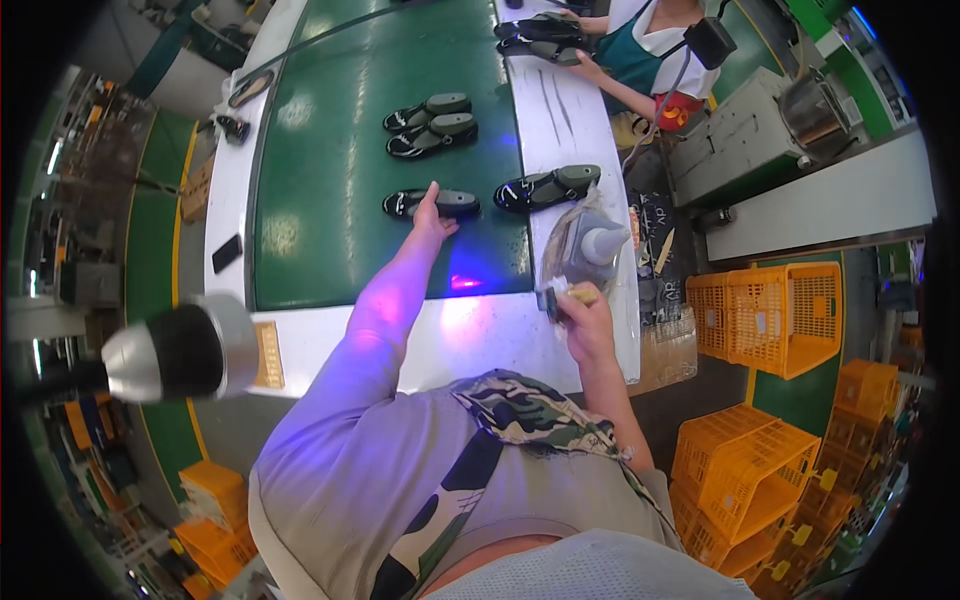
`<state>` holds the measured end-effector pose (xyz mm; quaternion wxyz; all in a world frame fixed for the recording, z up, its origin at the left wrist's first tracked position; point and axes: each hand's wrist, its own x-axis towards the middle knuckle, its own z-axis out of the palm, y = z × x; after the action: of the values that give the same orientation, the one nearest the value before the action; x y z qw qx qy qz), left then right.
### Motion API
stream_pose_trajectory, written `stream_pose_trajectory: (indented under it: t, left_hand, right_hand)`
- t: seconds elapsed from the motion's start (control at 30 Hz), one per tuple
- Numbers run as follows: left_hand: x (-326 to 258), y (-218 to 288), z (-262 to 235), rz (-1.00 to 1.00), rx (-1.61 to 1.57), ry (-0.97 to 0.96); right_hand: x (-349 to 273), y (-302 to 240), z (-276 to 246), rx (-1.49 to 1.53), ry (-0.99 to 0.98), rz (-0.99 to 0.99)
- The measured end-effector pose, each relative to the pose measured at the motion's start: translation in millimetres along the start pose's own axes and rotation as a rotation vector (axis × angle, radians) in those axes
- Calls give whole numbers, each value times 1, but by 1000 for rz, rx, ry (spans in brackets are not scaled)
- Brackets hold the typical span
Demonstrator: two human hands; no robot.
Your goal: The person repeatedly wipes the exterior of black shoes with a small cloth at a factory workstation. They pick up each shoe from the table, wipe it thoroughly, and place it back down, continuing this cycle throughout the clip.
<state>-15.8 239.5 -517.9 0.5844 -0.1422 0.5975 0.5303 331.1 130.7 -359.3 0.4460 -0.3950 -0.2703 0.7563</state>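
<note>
My left hand (432,217) reaches over the green conveyor belt (330,180) to a black shoe on a grey-green last (458,204). Its thumb lies across the shoe and its fingers are stretched out along the near side; no firm grip shows. My right hand (588,318), at the white table edge, is closed on a small brush (549,302) with a dark end, partly hidden by the fingers. Beside it stands a clear plastic-wrapped holder with a white-capped bottle (604,245). Another black shoe (546,189) lies on the right border of the belt.
A pair of black shoes (432,135) lies farther up the belt. At the far right, a co-worker's hands touch more shoes (540,42). A phone (227,253) lies on the left ledge; a black-and-silver lamp-like fixture (180,350) juts in. Orange crates (765,318) stand at right.
</note>
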Motion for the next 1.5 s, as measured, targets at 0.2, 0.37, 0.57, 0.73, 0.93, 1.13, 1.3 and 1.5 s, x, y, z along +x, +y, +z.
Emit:
stream_pose_trajectory:
  t: [0.2, 0.37, 0.57, 0.73, 0.93, 1.13, 1.3, 1.5]
  left_hand:
    - [36, 3, -11, 32, -175, 54]
    - [-19, 4, -65, 85, -435, -464]
    - [-188, -6, -101, 484, -202, -811]
    - [-231, -45, -134, 867, 127, -572]
    - [-292, -69, -153, 1577, 894, -139]
    - [-377, -77, -157, 1771, 998, -47]
    - [-410, -94, -162, 1799, 1041, 66]
    - [-424, -113, -171, 1730, 1076, 186]
  right_hand:
    - [-8, -3, 6, -16, 45, 48]
    - [3, -6, 13, -93, -39, 77]
    - [31, -22, 22, -169, -84, 43]
    - [52, -25, 52, -328, -228, -62]
    - [47, -14, 114, -326, -573, -83]
    - [16, 1, 159, -351, -820, -23]
    - [2, 21, 163, -453, -909, -41]
    - [-22, 26, 158, -370, -1040, 337]
